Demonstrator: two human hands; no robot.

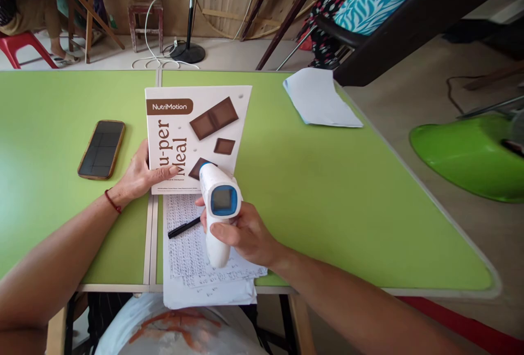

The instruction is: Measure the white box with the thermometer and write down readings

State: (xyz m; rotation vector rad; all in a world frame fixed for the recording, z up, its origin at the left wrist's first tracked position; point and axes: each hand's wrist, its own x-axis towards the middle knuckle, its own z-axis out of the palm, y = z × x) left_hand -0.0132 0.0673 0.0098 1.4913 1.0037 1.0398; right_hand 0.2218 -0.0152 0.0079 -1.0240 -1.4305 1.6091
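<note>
My left hand (143, 175) grips the lower left edge of a white NutriMotion box (167, 145) with chocolate pieces printed on it, thumb across its front. The box is held up over the green table. In my right hand (249, 235) is a white infrared thermometer (218, 246) with a blue-rimmed screen facing me; the screen shows no reading I can make out. Its front end overlaps the lower right of the box in view. Under the thermometer lie handwritten papers (184, 256), with a black pen (183, 228) on them.
A phone (101, 149) lies left of the box on the green table (327, 213). Folded white paper (319, 98) rests near the far right edge. Beyond are a stand base (187, 53), cables, a wooden chair (146, 5), a green chair (470, 155) and a seated person at far left.
</note>
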